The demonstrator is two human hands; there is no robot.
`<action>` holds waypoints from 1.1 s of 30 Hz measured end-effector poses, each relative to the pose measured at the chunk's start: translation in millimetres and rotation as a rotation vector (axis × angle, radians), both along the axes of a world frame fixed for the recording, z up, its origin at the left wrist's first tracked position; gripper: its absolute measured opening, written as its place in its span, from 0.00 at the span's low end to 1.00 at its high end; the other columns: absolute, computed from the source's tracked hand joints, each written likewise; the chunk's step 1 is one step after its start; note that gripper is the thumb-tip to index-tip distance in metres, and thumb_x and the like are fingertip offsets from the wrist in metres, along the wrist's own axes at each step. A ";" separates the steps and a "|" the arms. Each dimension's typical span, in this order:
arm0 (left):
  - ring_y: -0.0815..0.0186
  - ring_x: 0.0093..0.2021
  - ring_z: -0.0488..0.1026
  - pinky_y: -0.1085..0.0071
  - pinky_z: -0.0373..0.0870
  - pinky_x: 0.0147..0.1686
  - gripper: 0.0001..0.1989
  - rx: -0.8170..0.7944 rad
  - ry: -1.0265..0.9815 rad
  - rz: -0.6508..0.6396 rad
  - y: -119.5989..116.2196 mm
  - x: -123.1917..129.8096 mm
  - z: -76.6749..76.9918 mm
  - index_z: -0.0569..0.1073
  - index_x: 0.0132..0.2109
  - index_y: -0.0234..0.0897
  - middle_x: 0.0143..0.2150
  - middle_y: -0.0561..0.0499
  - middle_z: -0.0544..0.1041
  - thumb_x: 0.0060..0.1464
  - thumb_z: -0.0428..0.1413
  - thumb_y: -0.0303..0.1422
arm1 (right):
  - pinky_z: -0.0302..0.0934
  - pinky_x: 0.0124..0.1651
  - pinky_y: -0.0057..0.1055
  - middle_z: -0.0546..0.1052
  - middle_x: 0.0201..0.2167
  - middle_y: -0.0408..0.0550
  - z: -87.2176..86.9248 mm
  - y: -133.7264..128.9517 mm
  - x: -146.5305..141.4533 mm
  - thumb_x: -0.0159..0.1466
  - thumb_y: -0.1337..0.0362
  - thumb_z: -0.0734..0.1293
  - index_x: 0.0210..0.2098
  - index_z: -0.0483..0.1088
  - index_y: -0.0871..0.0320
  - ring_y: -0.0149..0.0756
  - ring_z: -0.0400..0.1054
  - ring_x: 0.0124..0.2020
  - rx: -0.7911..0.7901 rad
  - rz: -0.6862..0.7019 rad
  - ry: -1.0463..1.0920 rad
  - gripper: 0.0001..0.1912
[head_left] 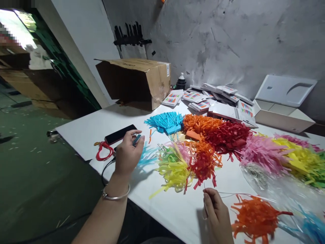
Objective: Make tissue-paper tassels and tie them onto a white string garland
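Observation:
Between the thumb and fingers of my left hand point(129, 152) is the rolled top of a blue tassel point(147, 155), its strips hanging to the right above the table. My right hand point(215, 210), near the table's front edge, pinches a thin wire point(204, 185) that points upward. A white string point(236, 194) runs right from that hand toward an orange tassel point(256, 217). Between the hands lies a mixed heap of yellow point(175, 171), green, pink, orange and red tassels. Behind it are a blue bundle point(166, 122), an orange bundle point(203, 125) and a dark red bundle point(228, 135).
A black phone point(119, 134) and red cord point(104, 151) lie left on the white table point(88, 125). Behind stand an open cardboard box point(158, 81), flat printed packs point(194, 97) and a white box point(281, 115). Plastic bags point(281, 186) and pink bundles point(266, 152) lie right.

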State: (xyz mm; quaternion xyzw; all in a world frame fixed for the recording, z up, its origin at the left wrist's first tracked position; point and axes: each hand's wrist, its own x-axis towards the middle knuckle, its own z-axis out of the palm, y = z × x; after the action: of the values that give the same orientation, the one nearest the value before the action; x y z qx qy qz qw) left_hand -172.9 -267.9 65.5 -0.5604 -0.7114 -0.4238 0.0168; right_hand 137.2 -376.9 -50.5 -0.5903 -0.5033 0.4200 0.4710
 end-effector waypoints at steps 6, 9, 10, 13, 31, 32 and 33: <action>0.56 0.38 0.79 0.68 0.69 0.36 0.09 -0.551 0.198 -0.275 44.8 11.6 -28.9 0.79 0.34 0.38 0.33 0.46 0.82 0.59 0.55 0.33 | 0.58 0.24 0.27 0.70 0.22 0.41 0.2 2.3 -5.4 0.66 0.47 0.64 0.39 0.73 0.56 0.33 0.63 0.21 0.070 0.010 -0.067 0.19; 0.60 0.40 0.78 0.65 0.73 0.41 0.07 -0.608 0.184 -0.344 65.9 35.6 -57.6 0.78 0.42 0.35 0.39 0.47 0.81 0.62 0.57 0.34 | 0.58 0.25 0.27 0.71 0.22 0.41 0.9 0.4 -6.2 0.67 0.46 0.63 0.40 0.73 0.55 0.33 0.63 0.21 0.058 0.008 -0.093 0.19; 0.62 0.40 0.78 0.64 0.74 0.42 0.09 -0.611 0.176 -0.358 70.7 42.1 -64.2 0.77 0.44 0.34 0.41 0.48 0.80 0.63 0.57 0.35 | 0.59 0.25 0.27 0.71 0.22 0.41 1.0 -0.2 -5.8 0.67 0.46 0.62 0.40 0.73 0.55 0.33 0.63 0.21 0.057 0.005 -0.098 0.19; 0.61 0.38 0.78 0.63 0.75 0.42 0.08 -0.537 0.152 -0.367 76.1 50.6 -68.1 0.77 0.39 0.33 0.38 0.46 0.80 0.62 0.57 0.34 | 0.59 0.25 0.27 0.71 0.21 0.41 1.0 -0.9 -4.3 0.67 0.47 0.63 0.39 0.73 0.55 0.34 0.64 0.21 0.078 -0.002 -0.110 0.18; 0.66 0.34 0.80 0.73 0.75 0.38 0.16 0.020 -0.075 -0.985 3.7 69.5 -7.6 0.74 0.52 0.40 0.39 0.49 0.82 0.56 0.56 0.24 | 0.66 0.28 0.27 0.75 0.33 0.48 22.5 3.9 -7.8 0.70 0.54 0.62 0.38 0.73 0.56 0.32 0.69 0.26 0.303 0.086 -0.055 0.13; 0.64 0.36 0.80 0.72 0.75 0.39 0.14 -0.035 -0.061 -1.065 -0.8 78.0 -9.8 0.76 0.49 0.40 0.39 0.48 0.83 0.56 0.55 0.24 | 0.67 0.30 0.28 0.76 0.39 0.52 28.6 6.2 -9.1 0.70 0.56 0.62 0.38 0.74 0.55 0.33 0.71 0.29 0.356 0.109 -0.048 0.13; 0.63 0.37 0.80 0.71 0.75 0.40 0.13 -0.074 -0.070 -1.125 -5.5 86.8 -12.1 0.77 0.47 0.39 0.40 0.47 0.83 0.57 0.55 0.24 | 0.69 0.31 0.28 0.75 0.45 0.55 34.3 8.5 -11.4 0.70 0.57 0.62 0.39 0.74 0.55 0.33 0.72 0.31 0.378 0.136 -0.039 0.12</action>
State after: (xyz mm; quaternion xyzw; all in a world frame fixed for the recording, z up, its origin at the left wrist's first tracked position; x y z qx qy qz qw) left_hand -86.0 -273.4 53.4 -0.8390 -0.3176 -0.3608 -0.2550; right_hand 125.8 -368.4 -16.2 -0.4639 -0.6210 0.3373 0.5342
